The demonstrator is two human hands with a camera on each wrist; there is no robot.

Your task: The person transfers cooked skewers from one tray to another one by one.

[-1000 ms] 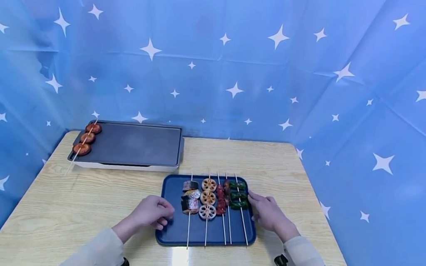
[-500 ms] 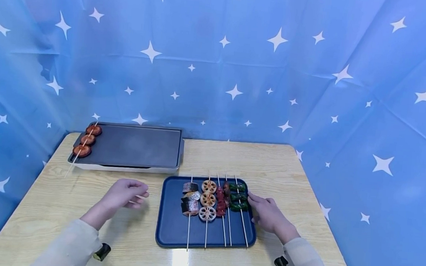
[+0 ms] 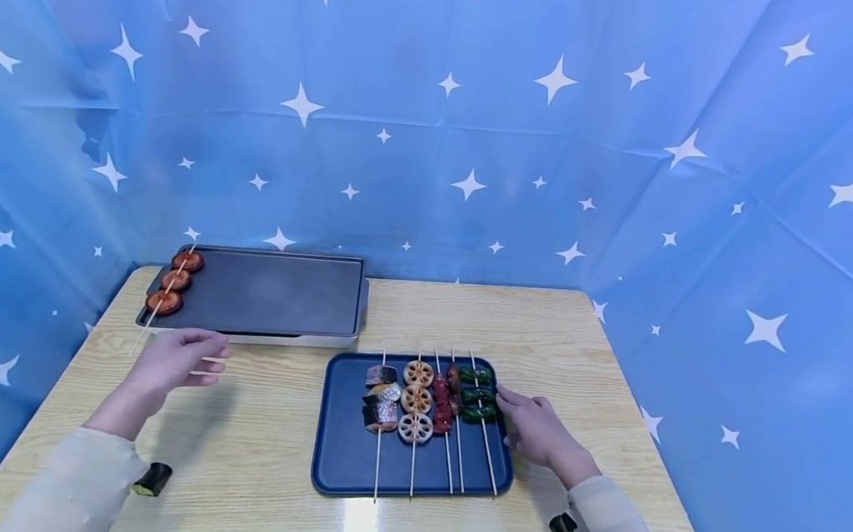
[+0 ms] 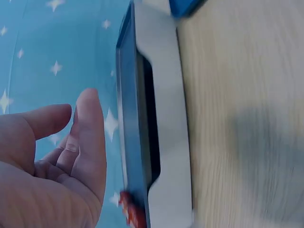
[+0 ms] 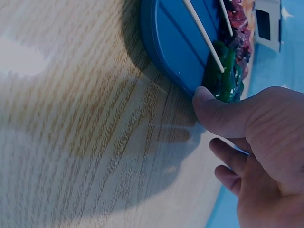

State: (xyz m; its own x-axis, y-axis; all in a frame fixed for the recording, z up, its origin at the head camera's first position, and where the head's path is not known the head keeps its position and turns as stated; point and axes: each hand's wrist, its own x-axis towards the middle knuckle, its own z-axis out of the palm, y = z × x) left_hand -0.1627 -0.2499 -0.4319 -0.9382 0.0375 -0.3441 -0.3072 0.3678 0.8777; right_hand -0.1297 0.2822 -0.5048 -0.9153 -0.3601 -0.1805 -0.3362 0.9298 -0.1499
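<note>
My left hand (image 3: 177, 361) hovers over the table in front of the electric griddle (image 3: 274, 292), its fingers loosely bent and holding nothing. In the left wrist view, thumb and fingers stand apart beside the griddle's white side (image 4: 168, 104). My right hand (image 3: 543, 430) holds the right rim of the blue tray (image 3: 342, 460); its thumb lies on the rim in the right wrist view, while part of the fingers is hidden. Skewers lie side by side on the tray: fish chunks (image 3: 381, 413), lotus root slices (image 3: 417, 399), reddish meat (image 3: 442, 402), a brown one (image 3: 455, 385) and green peppers (image 3: 479, 394).
A skewer of brown round slices (image 3: 175, 280) lies along the griddle's left end, its stick jutting over the front edge. The wooden table (image 3: 267, 471) reaches back to a blue star-patterned curtain (image 3: 405, 156), which also hangs at both sides.
My left hand has left the tray's left side and moved left and away, toward the griddle's front left. My right hand stays at the tray's right rim.
</note>
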